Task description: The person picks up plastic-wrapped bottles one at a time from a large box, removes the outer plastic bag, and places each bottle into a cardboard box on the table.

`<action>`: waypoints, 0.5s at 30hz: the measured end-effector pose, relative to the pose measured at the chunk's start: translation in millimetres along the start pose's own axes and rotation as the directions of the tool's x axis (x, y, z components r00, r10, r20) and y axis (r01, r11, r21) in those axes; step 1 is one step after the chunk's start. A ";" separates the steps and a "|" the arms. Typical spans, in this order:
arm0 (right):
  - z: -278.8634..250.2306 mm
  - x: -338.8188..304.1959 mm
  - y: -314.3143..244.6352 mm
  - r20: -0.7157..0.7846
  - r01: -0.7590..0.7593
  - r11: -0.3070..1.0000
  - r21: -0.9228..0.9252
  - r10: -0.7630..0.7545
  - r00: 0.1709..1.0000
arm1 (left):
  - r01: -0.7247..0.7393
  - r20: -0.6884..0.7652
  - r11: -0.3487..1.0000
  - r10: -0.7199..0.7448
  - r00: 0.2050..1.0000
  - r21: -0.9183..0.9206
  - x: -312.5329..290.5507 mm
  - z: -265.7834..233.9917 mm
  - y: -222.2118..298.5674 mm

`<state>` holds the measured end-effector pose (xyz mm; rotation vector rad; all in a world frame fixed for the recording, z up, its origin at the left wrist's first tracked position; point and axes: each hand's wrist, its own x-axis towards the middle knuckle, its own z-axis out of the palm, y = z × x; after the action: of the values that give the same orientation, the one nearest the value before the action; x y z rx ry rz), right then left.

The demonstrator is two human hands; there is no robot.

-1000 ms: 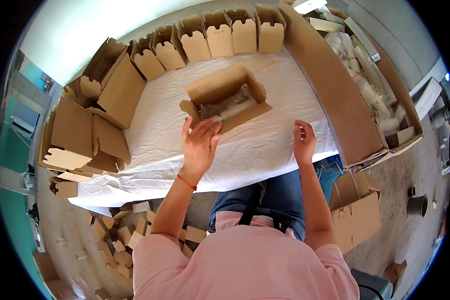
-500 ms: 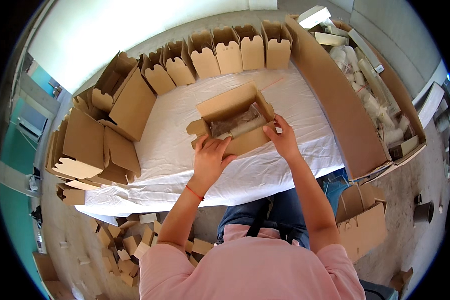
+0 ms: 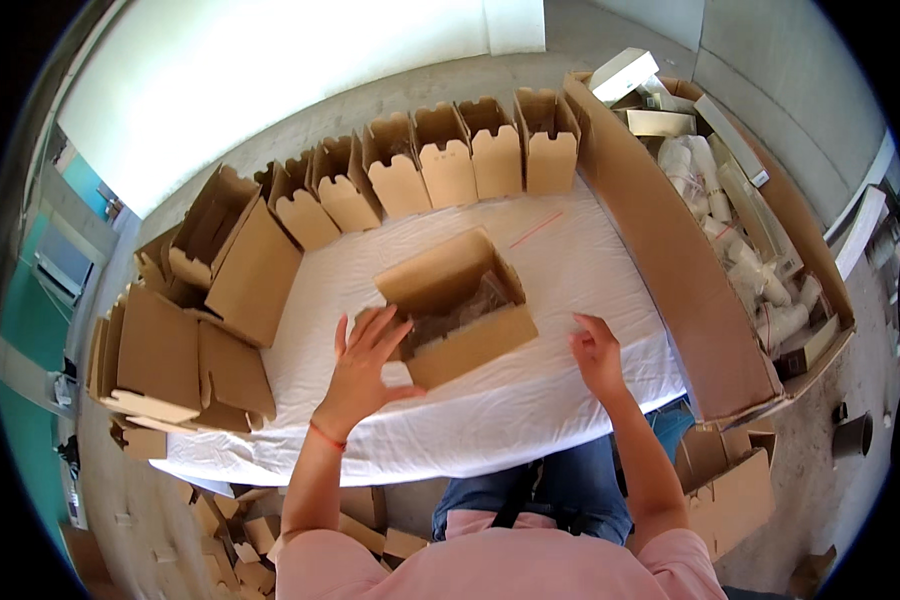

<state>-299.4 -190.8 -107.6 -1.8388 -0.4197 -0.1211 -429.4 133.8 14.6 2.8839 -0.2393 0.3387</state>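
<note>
In the middle of the white-covered table (image 3: 600,270) stands an open brown cardboard box (image 3: 475,348), its tall back flap raised. Clear crumpled plastic (image 3: 480,300) lies inside it; what the plastic wraps is hard to make out. My left hand (image 3: 362,362) is open at the box's left end, fingers spread over the end flap and thumb apart, gripping nothing. Off to the right of the box, my right hand (image 3: 598,358) hangs over the cloth with loosely bent fingers and nothing in it. A thin red strip (image 3: 537,229) lies on the cloth behind the box.
Several open cardboard boxes (image 3: 497,160) line the table's far edge. More boxes (image 3: 160,345) stack up at the left. A big carton (image 3: 670,270) of white wrapped pieces and slim boxes walls off the right. Cardboard pieces (image 3: 255,550) litter the floor at lower left.
Both hands have let go of the box's front wall: the left moved left to its end, the right drew away rightward. The whole view has shifted, with the table lower in it.
</note>
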 end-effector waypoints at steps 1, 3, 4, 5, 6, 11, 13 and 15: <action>-2.6 0.3 6.2 -0.022 0.025 0.999 -0.037 -0.025 0.999 | 0.025 0.069 0.999 -0.022 0.997 -0.044 -0.1 -1.3 -7.7; -1.6 -1.9 15.7 -0.055 0.062 0.994 -0.088 -0.067 0.996 | 0.001 0.108 1.000 -0.004 0.994 0.024 -2.6 5.1 -15.9; -0.5 -4.0 19.6 -0.071 0.076 0.990 -0.117 -0.085 0.994 | -0.063 0.086 0.991 0.054 0.995 0.114 -5.9 14.2 -23.3; 0.6 -5.4 20.2 -0.075 0.134 0.975 -0.179 -0.150 0.986 | -0.125 0.070 0.971 0.113 0.991 0.204 -6.3 20.8 -30.4; 2.1 -5.3 19.2 -0.073 0.193 0.952 -0.239 -0.216 0.974 | -0.200 0.073 0.962 0.190 0.979 0.186 -2.2 22.3 -32.8; 7.0 -4.3 10.9 -0.078 0.137 0.960 -0.245 -0.160 0.984 | -0.379 0.047 0.923 0.376 0.925 0.064 23.0 24.7 -32.9; 4.8 -3.8 11.0 -0.082 0.099 0.965 -0.243 -0.122 0.989 | -0.290 0.074 0.953 0.296 0.952 -0.086 40.4 17.9 -16.4; 3.5 -2.2 12.4 -0.084 0.140 0.953 -0.270 -0.168 0.982 | -0.241 0.074 0.968 0.246 0.966 -0.075 51.9 21.9 -3.4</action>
<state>-297.7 -191.0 -120.6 -2.0479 -0.4905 -0.3971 -374.4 124.9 5.9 2.8094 -0.6114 0.2477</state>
